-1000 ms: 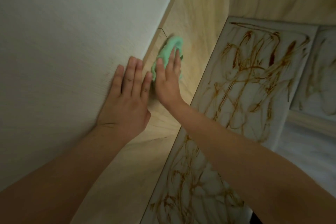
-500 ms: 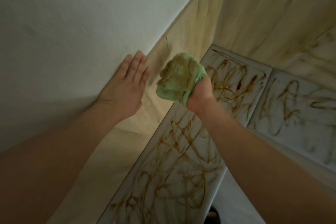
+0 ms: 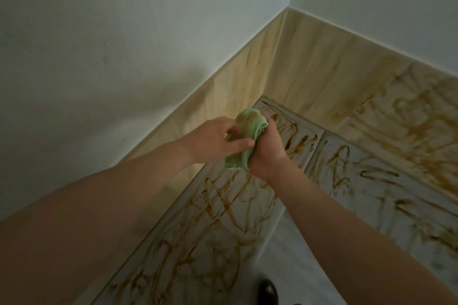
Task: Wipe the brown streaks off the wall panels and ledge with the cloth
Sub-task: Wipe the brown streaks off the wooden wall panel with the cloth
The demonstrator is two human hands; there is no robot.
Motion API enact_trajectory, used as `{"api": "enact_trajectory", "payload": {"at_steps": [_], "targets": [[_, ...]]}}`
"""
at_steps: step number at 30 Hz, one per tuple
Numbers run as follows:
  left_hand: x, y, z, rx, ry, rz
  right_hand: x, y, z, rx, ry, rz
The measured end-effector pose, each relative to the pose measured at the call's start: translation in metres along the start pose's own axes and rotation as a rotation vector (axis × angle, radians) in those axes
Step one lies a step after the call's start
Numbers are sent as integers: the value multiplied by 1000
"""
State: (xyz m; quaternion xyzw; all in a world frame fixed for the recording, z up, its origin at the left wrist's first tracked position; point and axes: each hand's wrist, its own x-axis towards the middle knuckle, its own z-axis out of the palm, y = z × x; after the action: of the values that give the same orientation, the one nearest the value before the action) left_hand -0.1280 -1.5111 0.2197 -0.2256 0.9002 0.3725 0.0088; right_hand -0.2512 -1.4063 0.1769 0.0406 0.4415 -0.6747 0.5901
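The right hand (image 3: 269, 156) grips the bunched green cloth (image 3: 247, 126) at centre, and the left hand (image 3: 214, 141) pinches its near fold. Brown streaks (image 3: 238, 215) cover the ledge (image 3: 198, 262) from 7 to 4 o'clock. A smeared wall panel (image 3: 396, 126) lies at 3 o'clock and a dark shoe (image 3: 267, 292) at 6.

White painted wall (image 3: 124, 32) up top, two faces meeting in a corner. Dark shoe (image 3: 267, 292) on pale floor (image 3: 297, 267), bottom edge.

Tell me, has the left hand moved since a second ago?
Yes. The left hand left the white wall, where it lay flat, and went right to pinch the cloth in the right hand.
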Motion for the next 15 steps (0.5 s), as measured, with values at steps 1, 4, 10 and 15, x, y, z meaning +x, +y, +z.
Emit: {"api": "enact_trajectory", "payload": {"at_steps": [1, 4, 10, 15], "targets": [[-1, 7, 1, -7, -11, 4, -2, -3, 2, -12, -14, 9], [0, 12, -6, -54, 79, -66, -3, -16, 4, -72, -60, 38], [2, 26, -19, -1362, 321, -474, 21, -57, -29, -152, -23, 18], [27, 65, -11, -1602, 361, -520, 23, -66, -57, -142, -165, 143]]}}
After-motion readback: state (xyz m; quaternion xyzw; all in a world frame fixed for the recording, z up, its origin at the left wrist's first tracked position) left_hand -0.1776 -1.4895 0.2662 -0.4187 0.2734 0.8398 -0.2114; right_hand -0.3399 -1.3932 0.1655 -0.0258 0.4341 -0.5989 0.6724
